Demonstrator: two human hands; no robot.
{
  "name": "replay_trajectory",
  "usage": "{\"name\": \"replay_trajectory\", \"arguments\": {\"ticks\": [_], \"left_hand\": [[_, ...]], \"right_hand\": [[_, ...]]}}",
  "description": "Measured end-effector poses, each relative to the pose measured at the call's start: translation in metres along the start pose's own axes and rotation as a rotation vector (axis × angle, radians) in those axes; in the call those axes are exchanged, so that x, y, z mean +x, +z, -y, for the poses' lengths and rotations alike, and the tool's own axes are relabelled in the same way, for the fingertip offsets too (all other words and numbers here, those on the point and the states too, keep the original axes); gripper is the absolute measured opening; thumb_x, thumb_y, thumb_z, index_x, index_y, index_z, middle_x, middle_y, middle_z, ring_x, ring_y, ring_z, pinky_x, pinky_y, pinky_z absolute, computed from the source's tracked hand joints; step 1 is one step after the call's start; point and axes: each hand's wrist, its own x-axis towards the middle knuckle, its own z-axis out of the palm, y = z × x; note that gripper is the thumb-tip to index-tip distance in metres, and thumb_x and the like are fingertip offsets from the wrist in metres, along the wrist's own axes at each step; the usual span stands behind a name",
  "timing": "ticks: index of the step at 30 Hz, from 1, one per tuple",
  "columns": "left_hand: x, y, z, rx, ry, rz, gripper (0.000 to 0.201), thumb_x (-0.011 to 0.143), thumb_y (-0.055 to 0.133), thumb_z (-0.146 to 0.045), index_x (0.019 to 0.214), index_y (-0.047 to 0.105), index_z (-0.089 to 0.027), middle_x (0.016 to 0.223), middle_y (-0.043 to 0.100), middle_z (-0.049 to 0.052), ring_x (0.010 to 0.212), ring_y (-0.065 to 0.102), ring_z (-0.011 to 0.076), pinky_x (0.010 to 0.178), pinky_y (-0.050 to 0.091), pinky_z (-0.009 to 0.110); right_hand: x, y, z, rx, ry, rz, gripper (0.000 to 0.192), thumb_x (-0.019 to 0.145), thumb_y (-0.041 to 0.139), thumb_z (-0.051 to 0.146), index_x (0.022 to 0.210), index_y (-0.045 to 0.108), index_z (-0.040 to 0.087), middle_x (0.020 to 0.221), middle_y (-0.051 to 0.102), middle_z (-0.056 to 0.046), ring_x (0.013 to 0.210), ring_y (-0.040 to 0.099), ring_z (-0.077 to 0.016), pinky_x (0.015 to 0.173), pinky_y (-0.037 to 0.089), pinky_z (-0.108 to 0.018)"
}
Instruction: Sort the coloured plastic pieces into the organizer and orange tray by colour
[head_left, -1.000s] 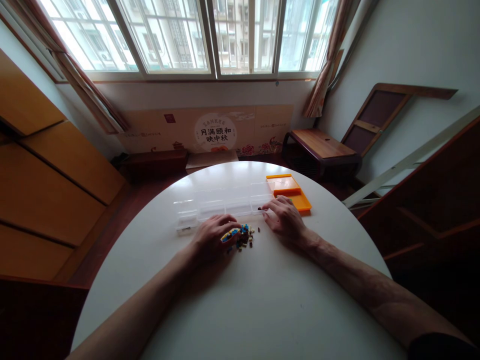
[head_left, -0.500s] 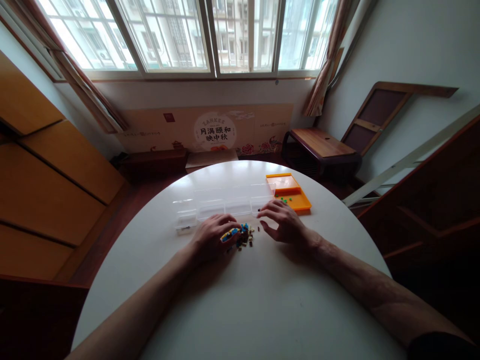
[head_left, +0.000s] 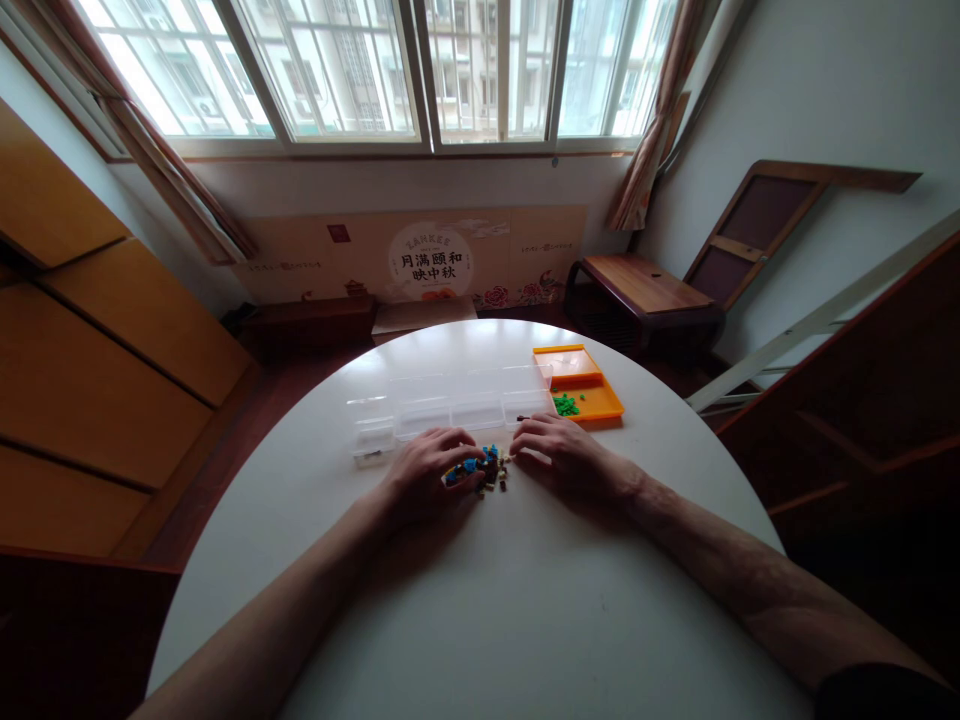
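daylight through wide barred window [head_left: 420, 70]; pinkish-brown curtains [head_left: 645, 130] at sides; low dark wooden bench [head_left: 645, 290] by white wall; printed cardboard panel [head_left: 420, 260] under sill.

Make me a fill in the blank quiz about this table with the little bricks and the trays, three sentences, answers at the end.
1. The small green pieces lie in the ____ tray.
2. The pile of small bricks sits between the left hand and the ____ hand.
3. The clear compartment box lies on a round ____ table.

Missing words: orange; right; white
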Motion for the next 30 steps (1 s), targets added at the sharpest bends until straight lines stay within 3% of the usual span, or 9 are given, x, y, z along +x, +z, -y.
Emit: {"name": "replay_trajectory", "arguments": {"ticks": [8, 13, 16, 20, 25, 30], "left_hand": [[0.000, -0.001, 0.000, -0.010, 0.003, -0.006, 0.025, 0.097, 0.082, -0.044, 0.116, 0.081, -0.027, 0.108, 0.079, 0.006, 0.088, 0.074, 0.0212, 0.082, 0.059, 0.036], [0.000, 0.000, 0.002, -0.021, 0.014, -0.003, 0.025, 0.098, 0.081, -0.045, 0.116, 0.081, -0.028, 0.109, 0.079, 0.007, 0.090, 0.075, 0.0216, 0.085, 0.060, 0.037], [0.001, -0.001, 0.002, -0.022, 0.018, 0.012, 0.025, 0.098, 0.081, -0.045, 0.116, 0.081, -0.028, 0.108, 0.079, 0.007, 0.091, 0.076, 0.0215, 0.085, 0.060, 0.036], [0.001, -0.001, 0.002, -0.027, 0.023, 0.010, 0.023, 0.098, 0.082, -0.045, 0.114, 0.082, -0.029, 0.107, 0.078, 0.005, 0.090, 0.075, 0.0206, 0.084, 0.059, 0.035], [-0.001, -0.001, 0.002, -0.023, 0.012, 0.017, 0.020, 0.099, 0.081, -0.041, 0.114, 0.082, -0.029, 0.106, 0.078, 0.005, 0.088, 0.074, 0.0201, 0.084, 0.058, 0.035], [-0.002, 0.001, 0.005, -0.008, 0.022, 0.018, 0.020, 0.099, 0.081, -0.041, 0.114, 0.083, -0.029, 0.105, 0.078, 0.006, 0.088, 0.073, 0.0205, 0.082, 0.058, 0.035]], "right_hand": [[-0.004, 0.006, -0.008, 0.051, 0.082, -0.147, 0.016, 0.102, 0.068, 0.015, 0.115, 0.069, 0.025, 0.113, 0.077, -0.006, 0.101, 0.071, -0.0239, 0.095, 0.058, -0.040], [-0.005, 0.008, -0.016, 0.010, 0.265, -0.348, 0.015, 0.102, 0.068, 0.016, 0.115, 0.068, 0.025, 0.104, 0.075, -0.004, 0.088, 0.067, -0.0230, 0.089, 0.056, -0.040], [-0.006, 0.009, -0.019, -0.071, 0.352, -0.388, 0.016, 0.102, 0.066, 0.018, 0.116, 0.068, 0.025, 0.101, 0.073, -0.004, 0.087, 0.065, -0.0246, 0.090, 0.055, -0.043], [-0.004, 0.006, -0.012, -0.079, 0.305, -0.369, 0.016, 0.102, 0.066, 0.017, 0.115, 0.069, 0.024, 0.109, 0.074, -0.007, 0.099, 0.068, -0.0269, 0.095, 0.055, -0.045], [0.001, -0.002, 0.008, 0.105, 0.023, -0.135, 0.007, 0.101, 0.072, 0.022, 0.106, 0.073, 0.026, 0.107, 0.075, -0.006, 0.100, 0.070, -0.0239, 0.093, 0.057, -0.040], [0.002, -0.001, 0.014, 0.147, -0.072, 0.001, 0.014, 0.100, 0.078, 0.026, 0.113, 0.078, 0.029, 0.107, 0.076, -0.004, 0.097, 0.070, -0.0211, 0.093, 0.058, -0.038]]}}
